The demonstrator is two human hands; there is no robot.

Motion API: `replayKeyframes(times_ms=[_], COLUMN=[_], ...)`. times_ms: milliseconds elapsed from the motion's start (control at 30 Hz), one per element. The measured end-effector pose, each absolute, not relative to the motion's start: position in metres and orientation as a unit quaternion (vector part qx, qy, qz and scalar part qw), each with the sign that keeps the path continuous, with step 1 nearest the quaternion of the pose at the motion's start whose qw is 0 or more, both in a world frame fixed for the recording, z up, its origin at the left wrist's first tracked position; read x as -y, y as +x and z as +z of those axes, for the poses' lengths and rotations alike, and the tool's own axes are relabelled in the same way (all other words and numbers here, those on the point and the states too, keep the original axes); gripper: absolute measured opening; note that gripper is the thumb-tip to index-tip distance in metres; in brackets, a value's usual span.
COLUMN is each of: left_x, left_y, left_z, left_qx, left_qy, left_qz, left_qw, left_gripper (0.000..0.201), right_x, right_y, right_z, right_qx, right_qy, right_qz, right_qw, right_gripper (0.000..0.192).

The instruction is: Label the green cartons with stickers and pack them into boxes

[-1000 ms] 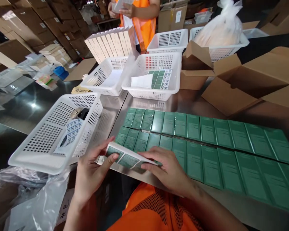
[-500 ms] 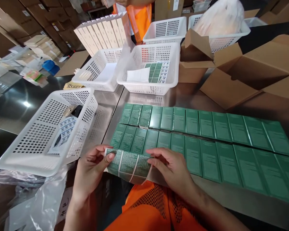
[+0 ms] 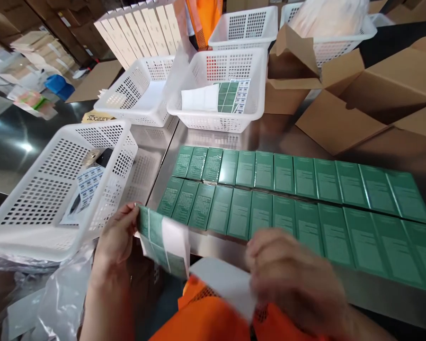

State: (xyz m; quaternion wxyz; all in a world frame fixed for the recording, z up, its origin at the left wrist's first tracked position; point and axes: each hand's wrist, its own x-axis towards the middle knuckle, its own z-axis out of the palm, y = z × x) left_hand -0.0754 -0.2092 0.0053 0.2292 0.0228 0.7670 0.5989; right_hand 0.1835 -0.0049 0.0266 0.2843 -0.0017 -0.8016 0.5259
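My left hand point(image 3: 115, 237) grips a sheet of green labels point(image 3: 155, 236) by its left edge and holds it tilted above the table's front edge. A white strip point(image 3: 223, 282) runs from the sheet's lower corner to my right hand point(image 3: 294, 279), which is blurred and pinches the strip's far end. Just beyond both hands, two rows of flat green boxes point(image 3: 287, 189) lie side by side on the steel table point(image 3: 270, 137).
A white basket point(image 3: 28, 239) with barcode sheets sits at my left. Another basket point(image 3: 213, 121) behind the boxes holds label sheets. Open cardboard boxes point(image 3: 358, 109) stand at the right. Upright white boxes point(image 3: 138, 28) and a co-worker's orange vest point(image 3: 204, 16) are at the back.
My right hand has pulled away to the right and down, drawing a white strip off the label sheet. My left hand has tipped the sheet upright and shifted it left.
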Motion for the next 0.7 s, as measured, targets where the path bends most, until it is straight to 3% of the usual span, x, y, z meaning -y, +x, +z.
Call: replayKeyframes(times_ms=[133, 267, 400, 700], left_x=[0.193, 0.167, 0.151, 0.139], left_y=[-0.059, -0.029, -0.016, -0.006], left_z=[0.012, 0.012, 0.0, -0.022], left_qx=[-0.809, -0.785, -0.766, -0.81], left_qy=[0.162, 0.364, 0.41, 0.394], left_qz=[0.48, 0.324, 0.294, 0.212], left_qw=[0.299, 0.383, 0.399, 0.38], left_gripper=[0.032, 0.036, 0.034, 0.035], right_x=[-0.03, -0.05, -0.05, -0.042], right_y=[0.154, 0.125, 0.112, 0.099], right_z=[0.024, 0.005, -0.007, -0.027], right_qx=[0.784, 0.754, 0.764, 0.839], right_qy=[-0.201, -0.23, -0.21, -0.258], right_qz=[0.556, 0.611, 0.606, 0.472], right_qw=[0.187, 0.078, 0.068, 0.08], right_gripper=[0.013, 0.02, 0.016, 0.013])
